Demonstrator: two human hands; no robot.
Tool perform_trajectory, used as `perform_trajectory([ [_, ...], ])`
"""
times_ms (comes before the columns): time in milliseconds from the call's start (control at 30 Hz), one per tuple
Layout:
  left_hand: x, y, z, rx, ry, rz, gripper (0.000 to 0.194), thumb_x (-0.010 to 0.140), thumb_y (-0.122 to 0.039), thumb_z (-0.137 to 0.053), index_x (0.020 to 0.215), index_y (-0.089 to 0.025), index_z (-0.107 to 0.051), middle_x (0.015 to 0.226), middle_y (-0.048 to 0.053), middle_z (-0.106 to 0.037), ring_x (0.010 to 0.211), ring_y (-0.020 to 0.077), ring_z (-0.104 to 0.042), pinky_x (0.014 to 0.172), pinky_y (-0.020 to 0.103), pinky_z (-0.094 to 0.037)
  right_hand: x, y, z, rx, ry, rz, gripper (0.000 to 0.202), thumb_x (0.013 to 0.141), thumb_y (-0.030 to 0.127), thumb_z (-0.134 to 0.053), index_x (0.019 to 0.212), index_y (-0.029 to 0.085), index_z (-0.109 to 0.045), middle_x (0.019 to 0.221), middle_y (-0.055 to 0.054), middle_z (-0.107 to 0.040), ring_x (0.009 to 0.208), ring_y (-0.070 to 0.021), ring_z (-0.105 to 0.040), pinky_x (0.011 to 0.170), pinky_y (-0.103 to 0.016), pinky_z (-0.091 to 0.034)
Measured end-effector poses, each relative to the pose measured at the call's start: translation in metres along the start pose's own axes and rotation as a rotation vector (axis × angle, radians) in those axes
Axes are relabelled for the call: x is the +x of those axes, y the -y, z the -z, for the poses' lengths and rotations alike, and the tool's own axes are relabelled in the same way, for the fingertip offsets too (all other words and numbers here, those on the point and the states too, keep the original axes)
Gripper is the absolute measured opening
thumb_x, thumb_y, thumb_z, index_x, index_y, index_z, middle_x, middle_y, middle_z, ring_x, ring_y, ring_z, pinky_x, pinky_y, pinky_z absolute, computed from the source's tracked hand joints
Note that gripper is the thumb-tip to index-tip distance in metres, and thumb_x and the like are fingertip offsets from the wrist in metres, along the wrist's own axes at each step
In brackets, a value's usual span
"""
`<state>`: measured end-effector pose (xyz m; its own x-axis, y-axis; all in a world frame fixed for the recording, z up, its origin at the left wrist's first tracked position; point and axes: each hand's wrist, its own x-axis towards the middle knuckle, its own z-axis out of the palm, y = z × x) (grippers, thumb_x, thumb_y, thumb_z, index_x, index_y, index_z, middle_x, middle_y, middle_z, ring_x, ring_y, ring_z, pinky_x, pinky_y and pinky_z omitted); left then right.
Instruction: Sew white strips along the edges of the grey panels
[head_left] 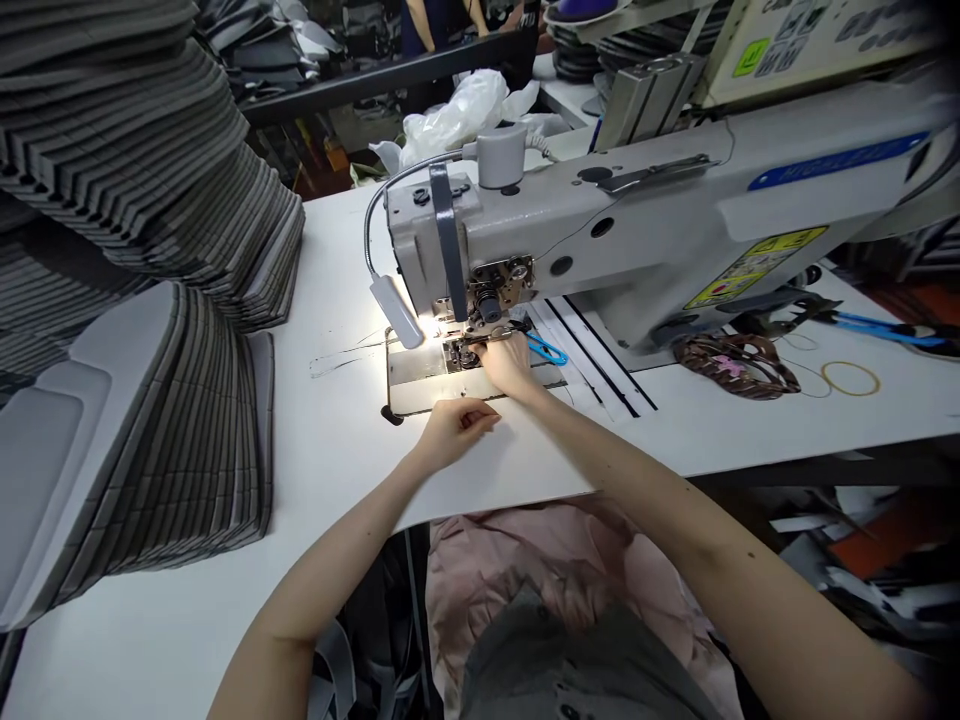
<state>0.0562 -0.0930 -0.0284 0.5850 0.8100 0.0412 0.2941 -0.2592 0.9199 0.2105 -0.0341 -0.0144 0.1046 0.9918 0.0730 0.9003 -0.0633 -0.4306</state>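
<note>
My right hand point(508, 364) reaches in under the head of the sewing machine point(652, 220), beside the lit needle area. Its fingers are closed around a slim metal tool point(491, 337), whose exact kind is too small to make out. Below them, the metal bed plate point(416, 392) shows dark hook parts point(461, 354) in an opening. My left hand point(455, 432) rests at the plate's front edge, fingers curled together in a pinch; anything between them is hidden. Just right of my right hand lies a blue-handled tool point(549, 349), partly covered.
Tall stacks of grey padded pieces point(187, 430) stand at the left. A small lamp point(397, 312) lights the needle. On the right lie a brown hair clip point(739, 366), a yellow ring point(850, 378) and blue-handled pliers point(885, 326). A white plastic bag point(457, 115) sits behind; another person point(442, 25) is beyond.
</note>
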Motion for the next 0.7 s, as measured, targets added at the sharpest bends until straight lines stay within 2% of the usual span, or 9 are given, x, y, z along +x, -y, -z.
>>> perform_trajectory([
  [133,0.000,-0.004,0.000,0.000,-0.003,0.014,0.024,0.087,-0.039,-0.065,0.081,-0.016,-0.071,0.070,0.003,-0.072,0.057,0.0115,-0.060,0.054,0.021,-0.046,-0.033,-0.008,0.009,0.140,-0.031,-0.003,0.022,0.095,0.022,-0.049,0.096,0.018,-0.071,0.106,-0.011,-0.072,0.107,-0.0255,-0.061,0.093,-0.035,-0.043],
  [233,0.001,-0.005,0.002,0.016,-0.001,0.035,0.026,0.086,-0.041,-0.065,0.082,-0.016,-0.072,0.069,0.003,-0.072,0.056,0.0110,-0.059,0.053,0.020,-0.045,-0.059,-0.015,0.023,0.253,-0.034,-0.004,0.020,0.095,0.021,-0.048,0.095,0.017,-0.067,0.102,-0.008,-0.071,0.096,-0.0208,-0.062,0.084,-0.031,-0.045],
  [300,0.001,-0.006,0.003,0.024,0.004,0.042,0.028,0.086,-0.042,-0.064,0.083,-0.016,-0.072,0.070,0.004,-0.072,0.055,0.0107,-0.058,0.053,0.020,-0.044,-0.076,-0.025,0.042,0.326,-0.009,0.009,0.019,0.094,0.024,-0.050,0.090,0.018,-0.067,0.090,-0.004,-0.071,0.080,-0.0171,-0.061,0.073,-0.028,-0.045],
  [367,0.000,-0.006,0.005,0.045,-0.002,0.044,0.030,0.086,-0.044,-0.064,0.082,-0.015,-0.072,0.069,0.004,-0.072,0.055,0.0111,-0.058,0.052,0.020,-0.043,-0.096,-0.045,0.071,0.458,0.103,0.059,0.021,0.092,0.031,-0.055,0.081,0.018,-0.067,0.078,0.000,-0.068,0.066,-0.0134,-0.056,0.063,-0.025,-0.041],
  [467,-0.001,-0.008,0.004,0.158,-0.033,0.035,0.034,0.086,-0.047,-0.063,0.082,-0.016,-0.074,0.069,0.004,-0.072,0.056,0.0125,-0.058,0.052,0.021,-0.045,-0.137,-0.100,0.122,0.668,0.402,0.096,0.027,0.086,0.042,-0.064,0.077,0.017,-0.070,0.069,0.001,-0.065,0.058,-0.0111,-0.049,0.055,-0.023,-0.035],
  [567,-0.002,-0.018,-0.005,0.268,-0.095,-0.027,0.034,0.087,-0.048,-0.063,0.084,-0.017,-0.076,0.079,0.005,-0.076,0.064,0.0157,-0.065,0.058,0.023,-0.051,-0.201,-0.178,0.158,0.659,0.635,-0.035,0.026,0.076,0.041,-0.073,0.078,0.015,-0.074,0.071,-0.002,-0.068,0.063,-0.0142,-0.057,0.059,-0.025,-0.041],
  [633,-0.007,-0.035,-0.013,0.275,-0.109,-0.143,0.029,0.089,-0.045,-0.064,0.086,-0.019,-0.076,0.081,0.004,-0.076,0.064,0.0161,-0.067,0.058,0.024,-0.054,-0.249,-0.229,0.167,0.430,0.635,-0.221,0.019,0.067,0.031,-0.078,0.078,0.016,-0.075,0.073,-0.004,-0.069,0.068,-0.0186,-0.063,0.063,-0.027,-0.046],
  [667,-0.011,-0.046,-0.017,0.274,-0.104,-0.232,0.023,0.090,-0.041,-0.065,0.089,-0.021,-0.076,0.079,0.003,-0.074,0.063,0.0156,-0.066,0.058,0.024,-0.054,-0.271,-0.250,0.169,0.241,0.531,-0.380,0.019,0.062,0.026,-0.079,0.079,0.018,-0.075,0.074,-0.004,-0.068,0.069,-0.0205,-0.065,0.063,-0.028,-0.047],
  [700,-0.017,-0.059,-0.021,0.274,-0.105,-0.325,0.019,0.090,-0.039,-0.066,0.093,-0.023,-0.076,0.078,0.002,-0.073,0.063,0.0152,-0.066,0.059,0.024,-0.055,-0.289,-0.268,0.170,0.143,0.449,-0.480,0.022,0.063,0.021,-0.075,0.085,0.018,-0.075,0.080,-0.008,-0.068,0.073,-0.0236,-0.066,0.065,-0.031,-0.048],
])
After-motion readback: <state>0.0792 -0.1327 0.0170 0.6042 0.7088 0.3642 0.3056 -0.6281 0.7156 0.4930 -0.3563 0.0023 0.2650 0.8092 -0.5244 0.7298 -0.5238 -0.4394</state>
